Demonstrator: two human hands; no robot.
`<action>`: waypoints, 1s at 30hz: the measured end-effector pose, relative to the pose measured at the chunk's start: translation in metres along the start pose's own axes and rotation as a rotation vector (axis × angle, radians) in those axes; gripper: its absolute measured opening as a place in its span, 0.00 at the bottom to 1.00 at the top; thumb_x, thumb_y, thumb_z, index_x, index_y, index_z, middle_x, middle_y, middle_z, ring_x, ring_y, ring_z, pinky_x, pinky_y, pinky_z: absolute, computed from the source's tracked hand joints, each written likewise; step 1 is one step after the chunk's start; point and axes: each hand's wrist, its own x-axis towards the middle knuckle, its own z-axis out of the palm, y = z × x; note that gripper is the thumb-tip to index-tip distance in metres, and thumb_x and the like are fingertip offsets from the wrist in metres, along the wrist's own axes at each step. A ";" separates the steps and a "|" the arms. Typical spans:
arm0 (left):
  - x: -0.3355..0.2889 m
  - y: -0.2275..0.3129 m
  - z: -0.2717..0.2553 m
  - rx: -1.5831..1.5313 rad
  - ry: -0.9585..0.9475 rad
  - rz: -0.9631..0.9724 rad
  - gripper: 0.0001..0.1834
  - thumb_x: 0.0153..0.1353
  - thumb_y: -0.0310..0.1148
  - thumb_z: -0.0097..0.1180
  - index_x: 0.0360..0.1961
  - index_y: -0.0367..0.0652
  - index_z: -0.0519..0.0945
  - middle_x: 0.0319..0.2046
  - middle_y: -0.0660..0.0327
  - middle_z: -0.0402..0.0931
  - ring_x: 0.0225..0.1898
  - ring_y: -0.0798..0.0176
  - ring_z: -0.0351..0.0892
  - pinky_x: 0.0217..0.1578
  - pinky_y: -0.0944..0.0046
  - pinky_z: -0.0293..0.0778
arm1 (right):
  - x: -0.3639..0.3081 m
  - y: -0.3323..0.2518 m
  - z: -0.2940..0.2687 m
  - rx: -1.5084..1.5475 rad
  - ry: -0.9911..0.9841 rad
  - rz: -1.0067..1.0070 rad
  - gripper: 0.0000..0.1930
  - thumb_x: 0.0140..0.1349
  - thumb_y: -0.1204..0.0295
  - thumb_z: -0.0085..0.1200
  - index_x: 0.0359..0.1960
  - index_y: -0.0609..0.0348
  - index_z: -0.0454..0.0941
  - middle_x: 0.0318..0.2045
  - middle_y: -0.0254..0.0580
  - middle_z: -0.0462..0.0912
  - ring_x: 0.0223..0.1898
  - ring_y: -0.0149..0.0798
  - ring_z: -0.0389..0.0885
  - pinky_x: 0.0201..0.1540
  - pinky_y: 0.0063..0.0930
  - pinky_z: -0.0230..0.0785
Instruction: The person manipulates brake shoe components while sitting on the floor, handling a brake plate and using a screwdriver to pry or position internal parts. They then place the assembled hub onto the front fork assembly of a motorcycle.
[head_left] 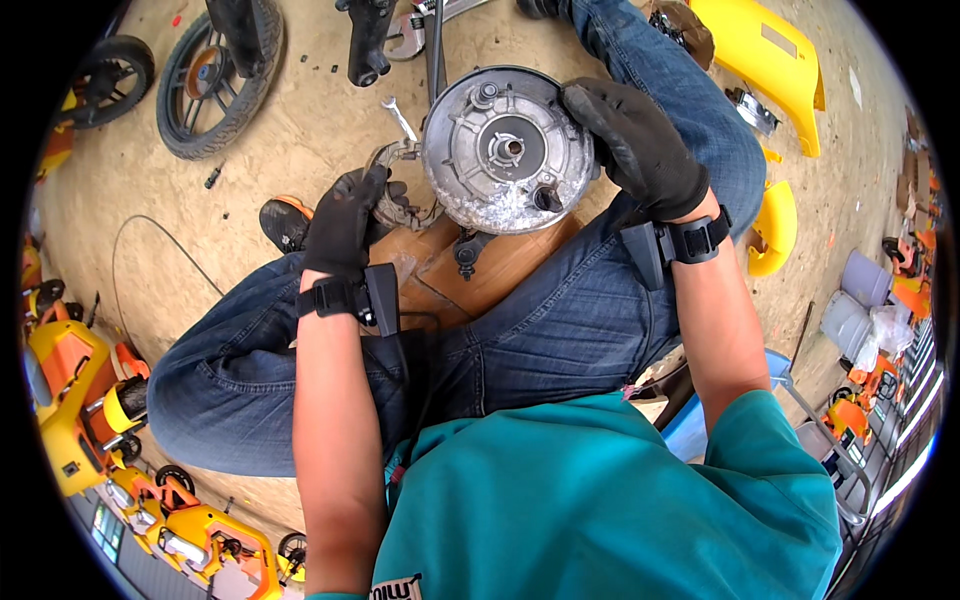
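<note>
In front of me a round grey metal brake plate faces up, with a bored hub in its middle and pale, worn patches along its near side. My gloved right hand grips its right rim, thumb and fingers around the edge. Just left of the plate, my gloved left hand closes on a pair of curved brake shoes, which form a rough ring. Their right side lies close against the plate; whether they touch I cannot tell. A dark lever bracket shows below the plate's near edge.
Brown cardboard lies between my legs. An open-end wrench rests beyond the brake shoes. Farther left lies a spoked wheel with a tyre. Yellow body panels are at the far right, and yellow-orange scooters stand at left.
</note>
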 end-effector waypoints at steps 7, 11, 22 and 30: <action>0.074 -0.021 -0.011 -0.025 0.120 -0.325 0.13 0.65 0.39 0.60 0.44 0.41 0.80 0.32 0.63 0.81 0.31 0.68 0.80 0.32 0.66 0.81 | 0.000 -0.008 -0.003 -0.015 -0.029 0.072 0.23 0.74 0.54 0.46 0.41 0.65 0.80 0.25 0.30 0.75 0.28 0.24 0.72 0.33 0.21 0.70; 0.124 -0.084 -0.039 0.151 0.141 -0.331 0.14 0.64 0.37 0.62 0.45 0.40 0.80 0.33 0.62 0.80 0.31 0.66 0.80 0.30 0.64 0.81 | 0.002 -0.005 -0.002 -0.124 -0.040 -0.030 0.22 0.74 0.54 0.46 0.42 0.65 0.80 0.26 0.33 0.76 0.29 0.25 0.73 0.34 0.23 0.70; 0.132 -0.106 -0.049 0.708 0.254 -0.332 0.19 0.57 0.43 0.64 0.43 0.41 0.85 0.36 0.52 0.85 0.38 0.55 0.84 0.43 0.56 0.78 | 0.009 0.009 -0.001 -0.258 -0.102 -0.002 0.24 0.72 0.51 0.48 0.46 0.64 0.81 0.33 0.40 0.82 0.36 0.31 0.78 0.42 0.24 0.73; 0.127 -0.126 -0.061 0.867 0.254 -0.278 0.19 0.56 0.43 0.64 0.43 0.42 0.85 0.40 0.48 0.84 0.44 0.45 0.83 0.47 0.51 0.77 | 0.009 -0.002 0.009 -0.002 -0.056 0.279 0.25 0.71 0.50 0.50 0.50 0.64 0.81 0.36 0.38 0.83 0.39 0.28 0.78 0.46 0.24 0.72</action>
